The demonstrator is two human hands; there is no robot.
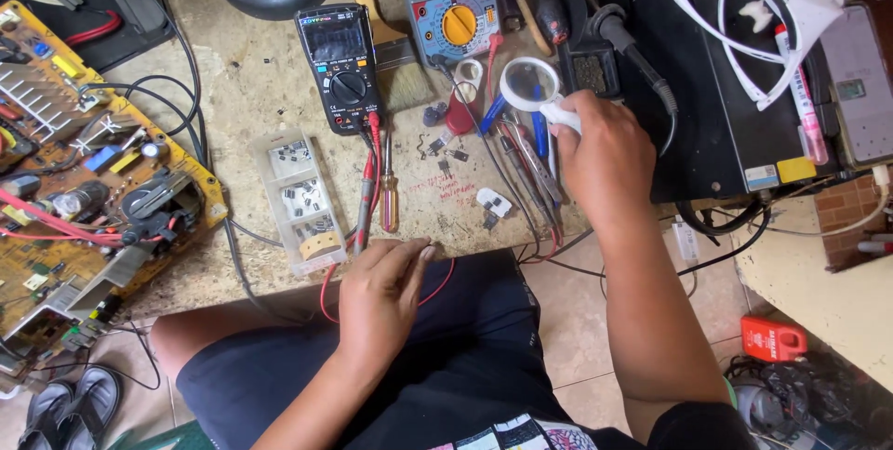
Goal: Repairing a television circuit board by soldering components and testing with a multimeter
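My right hand [605, 157] grips the white handle of a small round magnifying glass [530, 84], held over the bench beside several pliers and cutters [526, 161]. My left hand [386, 287] rests at the bench's front edge, fingers together, touching the red test lead [437, 287] that runs down onto my lap. Just above it lie a yellow-handled screwdriver [389, 199] and a clear plastic parts box [302, 199]. A black digital multimeter [340, 68] stands further back. Tiny loose components [493, 203] lie between the two hands.
A large yellow circuit board [84, 161] with wires fills the left. An analog multimeter [456, 3], a brush [395, 68] and a soldering iron [633, 54] sit at the back. A white frame [753, 3] lies on black equipment at right. Sandals [70, 408] are on the floor.
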